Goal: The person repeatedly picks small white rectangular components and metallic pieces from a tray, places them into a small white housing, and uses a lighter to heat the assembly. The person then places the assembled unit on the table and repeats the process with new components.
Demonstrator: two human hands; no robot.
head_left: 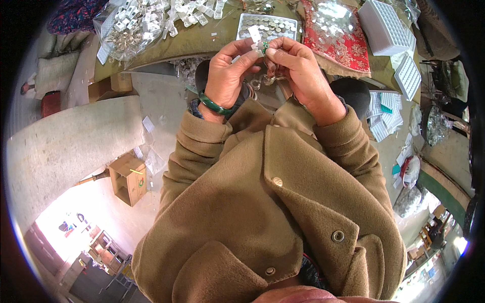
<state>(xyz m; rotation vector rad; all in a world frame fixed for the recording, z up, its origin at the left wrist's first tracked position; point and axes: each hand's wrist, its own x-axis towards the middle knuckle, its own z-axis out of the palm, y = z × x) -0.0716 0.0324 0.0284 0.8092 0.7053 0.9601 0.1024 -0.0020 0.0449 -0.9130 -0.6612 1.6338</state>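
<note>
At the desk's (197, 42) near edge: left hand (226, 70) and right hand (304, 68) both pinching a small green-and-white piece (264, 46) between fingertips; white tray (239, 28) just beyond.

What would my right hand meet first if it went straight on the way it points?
Your right hand points mostly left, so just past the green piece at its fingertips it would likely meet your left hand, though depth is unclear from this one view.
</note>
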